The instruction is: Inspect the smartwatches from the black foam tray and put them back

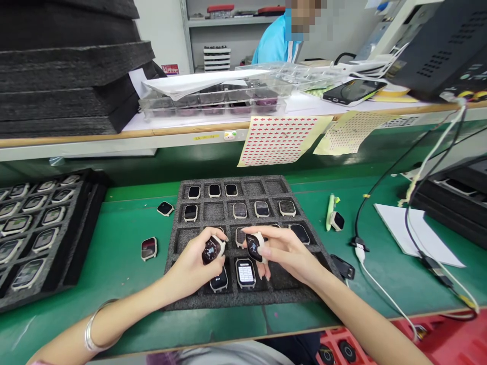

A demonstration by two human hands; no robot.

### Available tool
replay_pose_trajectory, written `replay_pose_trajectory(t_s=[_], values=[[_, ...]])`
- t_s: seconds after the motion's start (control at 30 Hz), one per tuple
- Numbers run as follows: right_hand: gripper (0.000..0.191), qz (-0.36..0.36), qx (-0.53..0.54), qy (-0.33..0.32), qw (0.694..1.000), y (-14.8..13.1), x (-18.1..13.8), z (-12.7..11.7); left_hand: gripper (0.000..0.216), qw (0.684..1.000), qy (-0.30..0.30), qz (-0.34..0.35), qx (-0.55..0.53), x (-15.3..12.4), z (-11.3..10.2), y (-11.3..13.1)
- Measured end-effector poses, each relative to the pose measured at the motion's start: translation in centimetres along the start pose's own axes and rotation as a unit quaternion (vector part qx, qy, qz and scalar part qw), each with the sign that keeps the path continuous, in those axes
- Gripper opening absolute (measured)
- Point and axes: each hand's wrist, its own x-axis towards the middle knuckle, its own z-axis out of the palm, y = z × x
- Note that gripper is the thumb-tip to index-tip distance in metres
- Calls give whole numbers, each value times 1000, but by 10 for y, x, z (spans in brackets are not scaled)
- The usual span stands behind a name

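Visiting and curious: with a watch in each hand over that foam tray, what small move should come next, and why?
Probably lower the left watch into an empty pocket of the foam tray. The left hand holds it and the right hand grips the right watch just above the tray, where pockets lie bare.

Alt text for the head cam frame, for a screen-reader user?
Left hand and right hand each pinch a strapless smartwatch, the left watch and the right watch, above a grey foam tray holding more watches on a green bench. A second tray of watches sits to the left; another person sits in the background.
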Motion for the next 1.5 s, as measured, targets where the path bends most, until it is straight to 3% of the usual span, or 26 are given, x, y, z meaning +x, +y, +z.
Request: replay_pose_trajectory(t_s=[1.1, 1.5], values=[[43, 8, -4, 8, 1000, 0, -1, -2, 31, 998, 5, 32, 46, 1, -2, -6], [40, -13, -8, 20, 1000, 1, 0, 0, 29, 996, 36, 56, 62, 4, 3, 1]])
